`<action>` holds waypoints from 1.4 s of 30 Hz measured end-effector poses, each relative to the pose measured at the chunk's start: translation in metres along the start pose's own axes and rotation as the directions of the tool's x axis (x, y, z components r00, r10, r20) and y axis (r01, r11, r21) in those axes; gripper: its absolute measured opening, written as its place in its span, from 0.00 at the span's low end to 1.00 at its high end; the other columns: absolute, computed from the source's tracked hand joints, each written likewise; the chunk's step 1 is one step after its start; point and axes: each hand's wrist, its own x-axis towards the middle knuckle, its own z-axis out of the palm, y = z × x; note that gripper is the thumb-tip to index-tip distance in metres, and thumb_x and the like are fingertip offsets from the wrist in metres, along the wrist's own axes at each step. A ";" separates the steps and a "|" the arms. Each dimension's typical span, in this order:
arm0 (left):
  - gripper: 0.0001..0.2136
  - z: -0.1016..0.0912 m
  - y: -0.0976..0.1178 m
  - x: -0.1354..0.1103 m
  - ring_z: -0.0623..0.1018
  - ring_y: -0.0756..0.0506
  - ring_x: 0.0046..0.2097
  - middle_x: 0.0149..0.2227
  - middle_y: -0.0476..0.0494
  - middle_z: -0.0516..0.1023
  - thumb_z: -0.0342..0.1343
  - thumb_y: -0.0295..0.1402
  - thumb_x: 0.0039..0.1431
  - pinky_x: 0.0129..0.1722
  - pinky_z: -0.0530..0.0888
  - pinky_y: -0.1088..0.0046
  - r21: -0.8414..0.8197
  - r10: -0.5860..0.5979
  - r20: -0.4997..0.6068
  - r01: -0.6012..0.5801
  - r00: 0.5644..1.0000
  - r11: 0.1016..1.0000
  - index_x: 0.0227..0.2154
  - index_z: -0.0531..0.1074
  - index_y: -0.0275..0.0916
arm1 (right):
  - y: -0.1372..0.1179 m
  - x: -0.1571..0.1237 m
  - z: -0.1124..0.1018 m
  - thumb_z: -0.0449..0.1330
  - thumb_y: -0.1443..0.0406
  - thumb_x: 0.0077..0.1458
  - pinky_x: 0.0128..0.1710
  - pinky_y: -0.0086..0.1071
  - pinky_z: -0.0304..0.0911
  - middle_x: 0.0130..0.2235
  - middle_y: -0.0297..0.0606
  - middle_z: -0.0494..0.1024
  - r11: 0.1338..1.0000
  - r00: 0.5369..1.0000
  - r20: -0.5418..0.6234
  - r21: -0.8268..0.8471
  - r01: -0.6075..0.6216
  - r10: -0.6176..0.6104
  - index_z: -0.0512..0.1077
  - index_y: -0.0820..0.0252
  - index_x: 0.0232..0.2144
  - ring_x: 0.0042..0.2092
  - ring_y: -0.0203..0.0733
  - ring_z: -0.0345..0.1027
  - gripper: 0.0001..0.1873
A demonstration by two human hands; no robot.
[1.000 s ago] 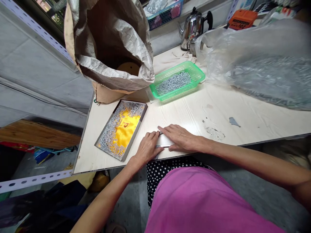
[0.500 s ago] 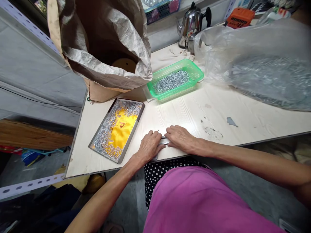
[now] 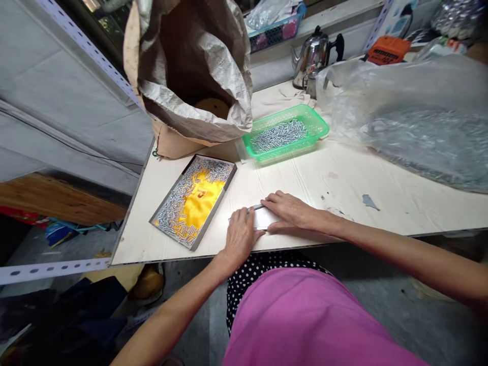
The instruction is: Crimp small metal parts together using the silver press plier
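Both of my hands rest on a small flat whitish packet [image 3: 262, 218] near the front edge of the pale wooden table [image 3: 343, 183]. My left hand [image 3: 239, 237] lies on its left end with fingers stretched flat. My right hand [image 3: 286, 210] presses its right side, fingers extended along the top edge. Left of my hands lies a shallow grey tray [image 3: 193, 200] lined with yellow cloth and holding several small silvery metal pieces. A green plastic basket [image 3: 285, 133] further back holds more of the same pieces.
A big crumpled paper sack [image 3: 190, 71] stands open at the table's back left. A large clear plastic bag [image 3: 412, 112] of metal pieces covers the right side. A steel kettle [image 3: 316, 56] and an orange device [image 3: 389, 48] sit behind.
The view shifted slightly. My hands spread a little apart on the packet, showing more of its white surface between them; the tray and basket stay put.
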 end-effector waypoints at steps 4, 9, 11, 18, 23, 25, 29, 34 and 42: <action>0.27 0.015 0.025 -0.022 0.57 0.33 0.67 0.64 0.30 0.62 0.53 0.41 0.65 0.63 0.60 0.50 -0.093 0.108 -0.100 -0.117 0.989 0.989 0.61 0.57 0.34 | 0.011 0.011 0.005 0.55 0.62 0.64 0.38 0.36 0.55 0.41 0.46 0.75 0.998 0.998 0.003 -0.010 -0.068 0.068 0.72 0.64 0.44 0.41 0.46 0.65 0.12; 0.28 0.030 0.041 -0.028 0.59 0.36 0.67 0.62 0.33 0.65 0.50 0.50 0.63 0.64 0.60 0.50 -0.259 0.151 -0.078 -0.167 0.985 0.952 0.60 0.60 0.37 | 0.024 0.038 0.010 0.57 0.64 0.61 0.39 0.36 0.50 0.40 0.42 0.76 0.995 0.999 -0.036 -0.095 -0.030 0.027 0.74 0.61 0.36 0.42 0.46 0.64 0.07; 0.29 0.032 0.040 -0.027 0.60 0.35 0.66 0.62 0.33 0.67 0.51 0.52 0.62 0.64 0.59 0.50 -0.298 0.141 -0.084 -0.160 0.986 0.941 0.59 0.62 0.36 | 0.027 0.051 0.005 0.58 0.63 0.60 0.39 0.37 0.48 0.39 0.41 0.77 0.990 0.997 -0.043 -0.122 -0.067 0.062 0.74 0.60 0.36 0.43 0.47 0.63 0.06; 0.31 0.036 0.039 -0.027 0.65 0.34 0.63 0.58 0.31 0.70 0.51 0.53 0.61 0.62 0.63 0.52 -0.391 0.096 -0.034 -0.101 0.995 0.915 0.58 0.64 0.34 | -0.046 0.075 -0.001 0.60 0.64 0.58 0.39 0.38 0.50 0.41 0.42 0.74 0.936 0.947 0.064 -0.144 0.321 -0.315 0.76 0.55 0.39 0.44 0.48 0.60 0.07; 0.33 0.045 0.042 -0.032 0.65 0.33 0.63 0.60 0.34 0.68 0.54 0.50 0.60 0.62 0.63 0.53 -0.411 0.039 0.028 -0.024 0.999 0.912 0.63 0.58 0.38 | -0.093 0.082 0.021 0.68 0.67 0.47 0.44 0.42 0.54 0.37 0.41 0.72 0.825 0.852 0.236 -0.229 0.517 -0.468 0.76 0.55 0.24 0.45 0.49 0.59 0.04; 0.34 0.047 0.042 -0.034 0.65 0.33 0.63 0.61 0.35 0.68 0.54 0.50 0.60 0.62 0.63 0.54 -0.419 0.043 0.015 -0.032 0.999 0.907 0.64 0.57 0.39 | -0.094 0.084 0.024 0.67 0.67 0.49 0.45 0.42 0.54 0.37 0.40 0.74 0.804 0.831 0.229 -0.223 0.551 -0.507 0.76 0.55 0.24 0.45 0.49 0.60 0.04; 0.32 0.049 0.042 -0.032 0.67 0.33 0.62 0.59 0.36 0.70 0.53 0.52 0.61 0.61 0.64 0.55 -0.420 0.064 0.011 -0.054 0.998 0.906 0.62 0.60 0.40 | -0.086 0.086 0.021 0.62 0.68 0.54 0.46 0.42 0.55 0.38 0.39 0.75 0.764 0.796 0.168 -0.225 0.605 -0.581 0.76 0.56 0.27 0.46 0.48 0.61 0.05; 0.31 0.047 0.048 -0.024 0.70 0.32 0.59 0.57 0.33 0.72 0.52 0.53 0.60 0.58 0.68 0.56 -0.393 0.101 0.015 -0.087 0.995 0.915 0.59 0.64 0.36 | -0.078 0.092 0.021 0.61 0.70 0.54 0.43 0.38 0.57 0.36 0.40 0.75 0.738 0.744 0.185 -0.112 0.665 -0.642 0.73 0.60 0.28 0.43 0.45 0.63 0.03; 0.18 -0.003 0.016 -0.034 0.68 0.40 0.61 0.55 0.37 0.73 0.50 0.41 0.67 0.60 0.66 0.60 -0.269 0.185 -0.251 -0.252 0.950 0.930 0.54 0.68 0.38 | -0.030 0.095 -0.059 0.50 0.68 0.59 0.34 0.32 0.62 0.32 0.36 0.73 0.898 0.889 -0.424 0.301 0.321 -0.176 0.67 0.58 0.33 0.32 0.38 0.66 0.06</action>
